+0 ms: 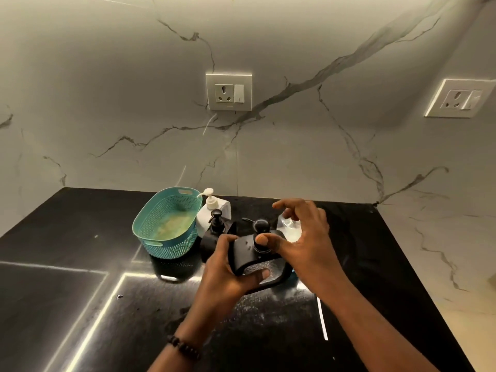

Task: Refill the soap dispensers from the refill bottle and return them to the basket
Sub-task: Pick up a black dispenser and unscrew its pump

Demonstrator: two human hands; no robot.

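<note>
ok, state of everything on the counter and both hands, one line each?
black dispenser: tilted, gripped by left hand, pump on
right hand: thumb on the pump, fingers spread
second black dispenser: upright, pump on
white dispenser: upright beside basket
basket: holds no dispensers
clear container: mostly hidden

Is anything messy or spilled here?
Yes, a bit. Pale specks and smears dot the shiny black counter near the person's wrists, and the teal perforated plastic basket has a yellowish patch on its floor. I cannot tell whether either is soap. Nothing looks broken.
</note>
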